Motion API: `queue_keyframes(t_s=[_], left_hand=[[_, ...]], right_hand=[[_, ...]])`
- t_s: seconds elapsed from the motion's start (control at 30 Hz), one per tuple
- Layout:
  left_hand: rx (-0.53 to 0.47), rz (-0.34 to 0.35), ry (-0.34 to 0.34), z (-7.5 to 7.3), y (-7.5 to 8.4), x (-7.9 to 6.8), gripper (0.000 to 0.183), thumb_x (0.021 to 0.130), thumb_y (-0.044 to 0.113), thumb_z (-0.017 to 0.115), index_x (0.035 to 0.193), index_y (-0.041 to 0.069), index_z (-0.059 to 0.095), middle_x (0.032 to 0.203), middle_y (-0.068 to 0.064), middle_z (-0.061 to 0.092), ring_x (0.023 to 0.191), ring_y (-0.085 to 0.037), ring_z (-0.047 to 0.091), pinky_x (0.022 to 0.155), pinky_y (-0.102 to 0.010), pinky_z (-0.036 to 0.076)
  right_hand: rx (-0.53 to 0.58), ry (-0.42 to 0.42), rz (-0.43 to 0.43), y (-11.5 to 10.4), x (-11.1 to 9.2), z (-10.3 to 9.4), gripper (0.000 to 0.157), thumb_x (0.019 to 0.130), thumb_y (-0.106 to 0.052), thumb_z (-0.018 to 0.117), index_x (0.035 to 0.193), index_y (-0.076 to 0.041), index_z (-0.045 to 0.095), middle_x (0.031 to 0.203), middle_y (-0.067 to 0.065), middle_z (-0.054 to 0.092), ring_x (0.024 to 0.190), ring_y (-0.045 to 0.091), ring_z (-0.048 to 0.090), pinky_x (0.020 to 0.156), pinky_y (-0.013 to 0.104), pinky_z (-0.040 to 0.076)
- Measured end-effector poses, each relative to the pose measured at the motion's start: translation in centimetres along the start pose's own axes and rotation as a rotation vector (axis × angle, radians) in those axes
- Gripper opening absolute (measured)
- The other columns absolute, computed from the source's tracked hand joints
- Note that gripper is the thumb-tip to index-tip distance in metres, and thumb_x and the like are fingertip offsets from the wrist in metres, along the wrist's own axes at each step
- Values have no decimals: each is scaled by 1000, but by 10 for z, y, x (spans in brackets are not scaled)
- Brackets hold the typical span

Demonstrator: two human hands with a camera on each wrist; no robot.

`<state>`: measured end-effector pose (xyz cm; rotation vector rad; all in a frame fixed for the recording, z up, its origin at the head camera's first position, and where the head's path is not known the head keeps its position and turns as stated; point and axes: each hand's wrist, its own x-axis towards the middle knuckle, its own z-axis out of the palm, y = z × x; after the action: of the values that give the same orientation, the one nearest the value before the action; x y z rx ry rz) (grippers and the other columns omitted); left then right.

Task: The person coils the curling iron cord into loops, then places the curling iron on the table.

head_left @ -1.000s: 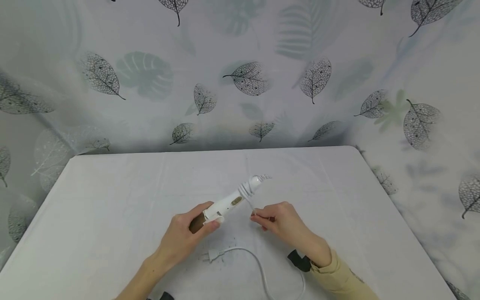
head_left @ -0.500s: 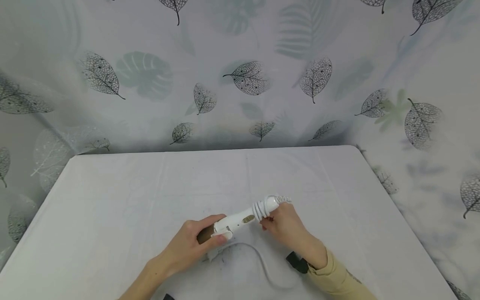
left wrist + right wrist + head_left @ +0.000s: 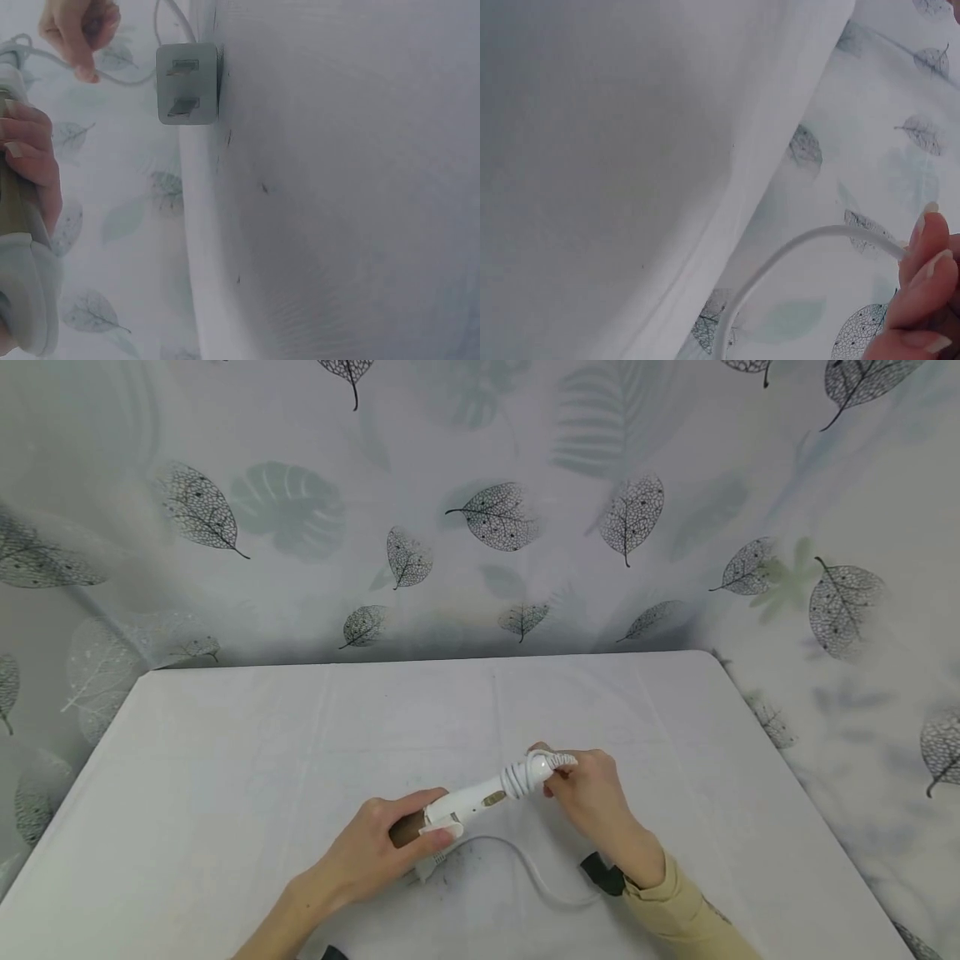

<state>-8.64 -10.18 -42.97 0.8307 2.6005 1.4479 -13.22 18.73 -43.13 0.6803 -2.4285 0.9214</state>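
Note:
My left hand (image 3: 371, 839) grips the brown end of a white hair curling iron (image 3: 467, 801), held tilted above the table with its white end up to the right. Several loops of white cord (image 3: 517, 779) are wound round that end. Beside it my right hand (image 3: 600, 793) pinches the cord; the right wrist view shows the cord (image 3: 780, 255) curving from these fingers (image 3: 924, 289). The two-pin plug (image 3: 187, 84) faces the left wrist camera, while in the head view my left hand and the iron partly cover it. Loose cord (image 3: 525, 860) trails rightward from the plug.
A white cloth covers the table (image 3: 247, 752), its far edge meeting a leaf-patterned backdrop (image 3: 480, 568). Black straps (image 3: 602, 874) sit at the wrists. A beige sleeve (image 3: 682, 910) covers the right forearm.
The iron has come down and to the right in my left hand, then stayed nearly still. My right hand has carried the cord round the white end, adding to the winding, and now sits farther right.

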Motion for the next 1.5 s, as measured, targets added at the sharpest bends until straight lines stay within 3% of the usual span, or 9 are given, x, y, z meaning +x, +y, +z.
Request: queue_keyframes(t_s=[0.13,0.33,0.4,0.57,0.77,0.93,1.07,1.3,1.5], left_hand=[[-5,40,4,0,-1,0,37,92,31,73,127,19,68,93,11,70,73,1,58,63,-21,49],[5,128,-13,-2,-3,0,34,91,32,74,123,25,68,94,15,68,75,1,58,67,-21,49],[17,148,-26,-3,-3,0,34,90,34,74,123,27,68,94,15,67,75,2,58,68,-20,48],[45,140,-62,-5,-3,1,36,90,40,74,124,30,67,91,19,65,74,3,57,66,-18,47],[82,148,-105,-5,-2,0,33,90,46,72,121,37,66,84,24,61,69,6,53,62,-16,45],[146,199,-136,-3,0,-1,29,90,51,70,115,38,66,77,28,54,63,9,43,58,-8,36],[180,221,-156,-2,1,-1,27,89,54,70,111,38,65,77,28,54,62,10,44,58,-5,34],[306,190,-180,1,1,-2,32,88,63,65,106,37,63,74,28,52,62,10,45,58,-8,35],[343,141,-184,1,2,-2,31,88,65,63,99,37,61,68,27,45,58,8,41,54,-12,34]], right_hand=[[29,-64,-12,1,1,-1,10,85,-1,75,87,-11,76,55,-10,58,49,-7,40,46,13,33],[84,-145,-87,6,2,-4,18,89,-2,72,103,-13,76,86,-2,75,62,-2,52,57,15,44],[127,-167,-91,7,2,-5,22,91,1,68,107,-11,75,87,-2,75,66,-1,56,60,15,46],[150,-195,-124,7,5,-8,25,92,5,62,109,-9,74,87,-4,72,72,1,61,63,15,49],[159,-200,-214,9,8,-12,25,84,6,73,106,-6,74,97,2,76,82,10,70,71,19,53],[95,-173,-250,10,8,-13,33,74,9,79,102,-8,76,93,0,76,80,12,70,72,28,54],[-9,-129,-271,9,8,-13,28,69,-3,86,94,-14,77,89,-4,68,73,10,59,65,29,48],[-119,-78,-314,7,9,-15,22,66,-15,89,84,-17,77,111,3,67,78,13,54,59,24,43],[-97,-13,-343,4,8,-14,21,66,-13,88,84,-14,77,84,-7,71,71,11,46,61,19,40]])
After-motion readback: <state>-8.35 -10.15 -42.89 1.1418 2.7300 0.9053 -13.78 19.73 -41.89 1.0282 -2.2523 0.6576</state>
